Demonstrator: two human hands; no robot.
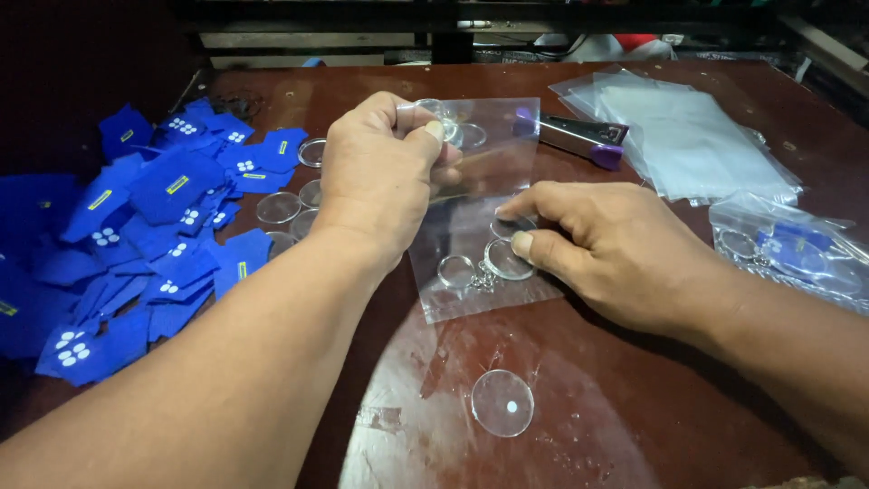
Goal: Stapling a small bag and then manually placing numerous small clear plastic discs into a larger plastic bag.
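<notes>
A clear plastic bag (484, 163) lies on the dark red table (634, 398), its top end lifted. My left hand (380, 172) pinches that upper edge between thumb and fingers. My right hand (615, 249) presses on the lower part of the bag, thumb and forefinger around a round clear keyring disc (507, 261) that looks to be inside it. A second ring with a small chain (459, 272) lies beside it in the bag. Another clear disc (502, 403) rests loose on the table near me.
A heap of blue fabric pieces (136, 244) fills the left side, with several clear discs (281, 208) at its edge. A stapler with purple ends (579, 138) lies behind the bag. A stack of clear bags (688, 127) and a filled bag (797, 249) sit at right.
</notes>
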